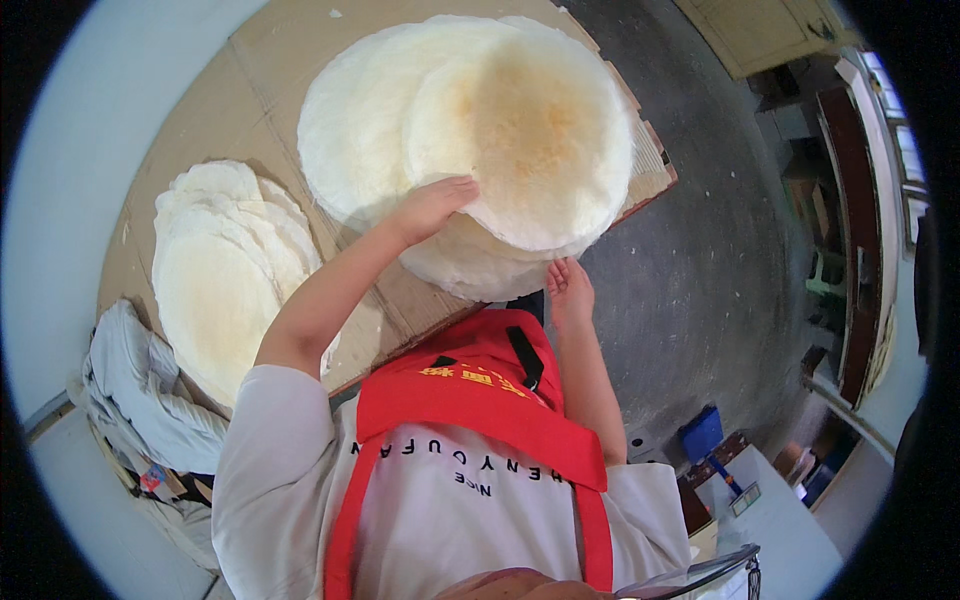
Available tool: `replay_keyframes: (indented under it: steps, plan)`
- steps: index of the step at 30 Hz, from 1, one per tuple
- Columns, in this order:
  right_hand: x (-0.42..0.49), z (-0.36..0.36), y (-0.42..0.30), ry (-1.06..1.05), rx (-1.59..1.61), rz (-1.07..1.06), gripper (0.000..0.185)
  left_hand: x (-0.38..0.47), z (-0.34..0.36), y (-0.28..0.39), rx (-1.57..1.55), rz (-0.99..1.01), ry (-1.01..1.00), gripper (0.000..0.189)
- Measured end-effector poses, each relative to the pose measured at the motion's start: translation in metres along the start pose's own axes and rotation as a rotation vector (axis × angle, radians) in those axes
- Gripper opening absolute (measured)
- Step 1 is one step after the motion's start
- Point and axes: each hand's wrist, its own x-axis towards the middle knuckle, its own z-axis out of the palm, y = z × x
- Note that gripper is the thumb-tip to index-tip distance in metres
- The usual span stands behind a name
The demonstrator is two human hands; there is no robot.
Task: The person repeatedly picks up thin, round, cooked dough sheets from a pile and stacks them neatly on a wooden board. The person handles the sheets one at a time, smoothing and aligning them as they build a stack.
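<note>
Thin, round, pale flatbreads lie in a wide overlapping pile on a cardboard-covered table. The topmost flatbread is browned in the middle and partly shaded. My left hand reaches across the pile and grips this sheet's left edge, its thumb hidden from view. At the near rim of the pile, my right hand has curled fingers touching the edges; whether it pinches a sheet is unclear. More sheets show beneath, between my two hands.
A second stack of flatbreads lies left, partly behind my left arm. White cloth is bunched at the table's left end. My red apron meets the near table edge. Right are grey floor, a green stool and a blue-topped scale.
</note>
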Motion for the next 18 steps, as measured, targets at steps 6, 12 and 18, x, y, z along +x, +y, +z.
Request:
replay_keyframes:
  steps: [6, 12, 18]
  plan:
    - [-0.008, 0.037, -0.035, -0.348, -0.233, -0.085, 0.010, 0.008, -0.012, 0.042, 0.066, -0.031, 0.105, 0.033]
    - [0.002, 0.061, -0.027, -0.341, -0.369, -0.161, 0.027, 0.112, -0.118, 0.011, 0.002, -0.463, 0.251, 0.027]
    - [0.040, 0.060, 0.002, -0.099, -0.202, -0.240, 0.030, 0.127, -0.203, 0.043, 0.251, -0.307, 0.283, 0.024]
